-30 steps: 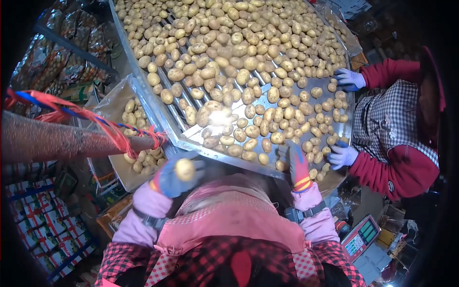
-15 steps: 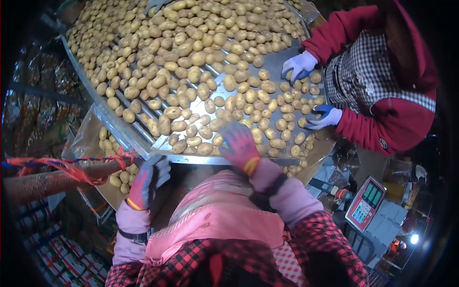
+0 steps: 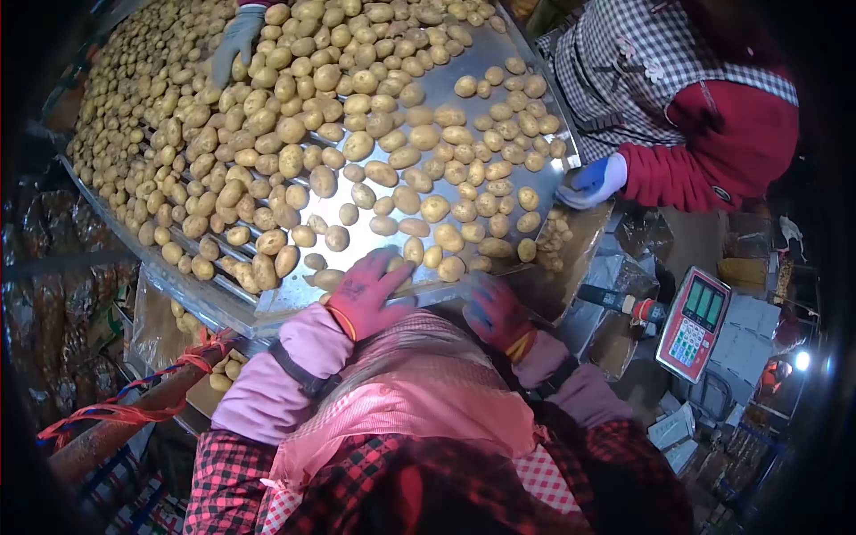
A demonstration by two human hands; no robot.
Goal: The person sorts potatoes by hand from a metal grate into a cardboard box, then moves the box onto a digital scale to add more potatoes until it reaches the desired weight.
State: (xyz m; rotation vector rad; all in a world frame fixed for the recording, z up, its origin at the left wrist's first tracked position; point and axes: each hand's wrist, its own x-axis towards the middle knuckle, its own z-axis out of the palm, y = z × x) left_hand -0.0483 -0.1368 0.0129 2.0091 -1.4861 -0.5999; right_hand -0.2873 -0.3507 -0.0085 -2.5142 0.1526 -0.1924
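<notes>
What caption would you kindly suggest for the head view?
Red-gloved hands beside oval yellow potatoes on a silver metal table.

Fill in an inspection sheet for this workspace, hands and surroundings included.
Surface: metal table, slatted toward its left side, with bare plate showing between potatoes.
Job's things: loose potatoes, densely packed at the upper left, sparser toward the near edge.
Clutter: grey boxes and a red keypad unit with a lit display, off to the right.
Grippers: gloved left hand at the near edge, fingers by potatoes; gloved right hand at the same edge; grip unclear on both.
Cables: no electrical cable clearly seen; red and blue cord wound on a pole.
Surroundings: co-worker's blue-and-white glove at the table's right corner; another person's grey glove over potatoes, upper left.
</notes>
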